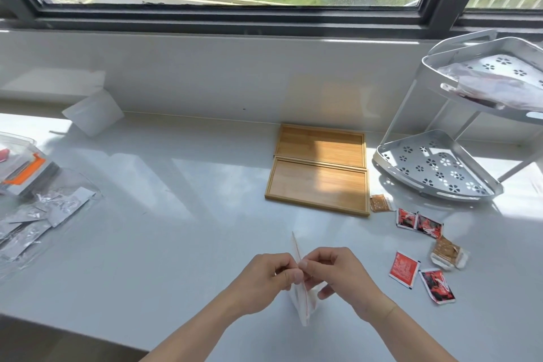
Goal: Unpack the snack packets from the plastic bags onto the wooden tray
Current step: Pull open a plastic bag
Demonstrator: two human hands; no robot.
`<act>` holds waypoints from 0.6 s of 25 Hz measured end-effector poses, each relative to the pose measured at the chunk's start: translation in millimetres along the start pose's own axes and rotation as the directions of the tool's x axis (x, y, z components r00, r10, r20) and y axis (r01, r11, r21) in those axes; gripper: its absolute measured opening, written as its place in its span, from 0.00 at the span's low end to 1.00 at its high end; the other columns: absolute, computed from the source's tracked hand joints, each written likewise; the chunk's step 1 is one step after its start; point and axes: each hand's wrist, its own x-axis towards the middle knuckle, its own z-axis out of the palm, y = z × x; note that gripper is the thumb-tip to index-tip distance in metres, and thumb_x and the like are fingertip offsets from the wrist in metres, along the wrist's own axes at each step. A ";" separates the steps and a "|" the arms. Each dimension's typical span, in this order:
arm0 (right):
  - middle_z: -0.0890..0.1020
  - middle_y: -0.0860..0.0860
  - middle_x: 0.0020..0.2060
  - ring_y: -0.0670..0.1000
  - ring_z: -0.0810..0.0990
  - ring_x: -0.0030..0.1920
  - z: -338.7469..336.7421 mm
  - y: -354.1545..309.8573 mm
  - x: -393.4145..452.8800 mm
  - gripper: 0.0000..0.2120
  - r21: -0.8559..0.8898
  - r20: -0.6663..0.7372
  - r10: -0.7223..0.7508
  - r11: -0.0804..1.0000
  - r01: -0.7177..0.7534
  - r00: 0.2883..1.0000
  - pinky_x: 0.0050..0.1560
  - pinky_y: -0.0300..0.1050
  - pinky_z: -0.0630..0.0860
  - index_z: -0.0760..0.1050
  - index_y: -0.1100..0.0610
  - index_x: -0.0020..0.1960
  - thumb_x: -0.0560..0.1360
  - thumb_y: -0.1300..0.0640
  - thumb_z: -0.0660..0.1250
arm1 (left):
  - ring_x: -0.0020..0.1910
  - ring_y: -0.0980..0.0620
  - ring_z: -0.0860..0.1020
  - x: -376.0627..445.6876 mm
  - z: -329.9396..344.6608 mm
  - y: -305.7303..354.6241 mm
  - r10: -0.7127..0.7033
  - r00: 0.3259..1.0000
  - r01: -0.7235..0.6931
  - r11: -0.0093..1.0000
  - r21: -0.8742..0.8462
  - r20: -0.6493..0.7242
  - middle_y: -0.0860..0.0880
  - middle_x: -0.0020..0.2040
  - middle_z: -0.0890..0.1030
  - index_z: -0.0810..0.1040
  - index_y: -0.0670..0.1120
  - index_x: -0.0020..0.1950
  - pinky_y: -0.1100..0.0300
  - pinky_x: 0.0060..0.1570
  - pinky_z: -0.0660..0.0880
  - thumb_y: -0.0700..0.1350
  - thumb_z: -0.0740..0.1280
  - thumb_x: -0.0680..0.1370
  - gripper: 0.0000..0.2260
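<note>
My left hand (269, 276) and my right hand (335, 270) pinch the top edge of a small clear plastic bag (302, 300) between them, low in the middle of the counter. The bag hangs down below my fingers. Two wooden trays lie side by side further back: the near tray (318, 185) and the far tray (321, 144); both hold nothing. To the right of my hands, loose snack packets lie on the counter: red ones (404, 269) (437, 285) (418, 222) and brown ones (446, 253) (380, 203).
A white two-tier metal rack (435, 167) stands at the right; its upper shelf holds a plastic bag (496, 85). At the left edge lie clear bags with silver sachets (38, 214) and an orange-trimmed box (26, 170). A white block (92, 116) leans on the wall.
</note>
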 end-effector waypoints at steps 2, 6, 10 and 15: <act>0.87 0.56 0.38 0.49 0.85 0.37 -0.5 1.8 0.3 0.07 0.017 -0.002 -0.003 1.000 0.003 1.000 0.31 0.39 0.77 0.83 0.60 0.42 0.74 0.56 0.70 | 0.33 0.65 0.74 0.3 1.0 -0.6 -0.004 1.000 0.004 1.000 -0.006 -0.004 0.63 0.31 0.79 0.79 0.54 0.37 0.75 0.35 0.67 0.51 0.67 0.78 0.09; 0.87 0.58 0.39 0.50 0.84 0.38 -1.2 4.7 0.3 0.07 0.038 0.005 -0.013 0.999 0.013 1.000 0.31 0.40 0.78 0.84 0.60 0.43 0.75 0.56 0.70 | 0.35 0.61 0.75 -0.2 5.4 -1.8 -0.028 0.997 0.029 1.000 0.007 -0.075 0.58 0.34 0.79 0.79 0.50 0.39 0.70 0.38 0.70 0.57 0.69 0.73 0.11; 0.86 0.58 0.37 0.53 0.85 0.38 2.6 6.7 2.3 0.07 0.045 -0.015 -0.018 0.999 0.019 1.000 0.30 0.41 0.77 0.83 0.59 0.42 0.75 0.57 0.70 | 0.32 0.60 0.74 0.3 8.4 -0.9 -0.047 0.990 0.046 0.999 -0.007 -0.134 0.57 0.33 0.79 0.79 0.50 0.36 0.70 0.35 0.70 0.58 0.74 0.66 0.12; 0.85 0.57 0.35 0.53 0.84 0.37 5.7 11.0 3.6 0.08 0.072 -0.038 -0.011 0.997 0.014 0.999 0.32 0.42 0.78 0.82 0.61 0.42 0.76 0.59 0.69 | 0.31 0.60 0.75 2.2 10.8 -1.9 -0.090 0.982 0.089 0.996 -0.014 -0.166 0.57 0.31 0.80 0.80 0.50 0.36 0.62 0.34 0.75 0.53 0.73 0.68 0.08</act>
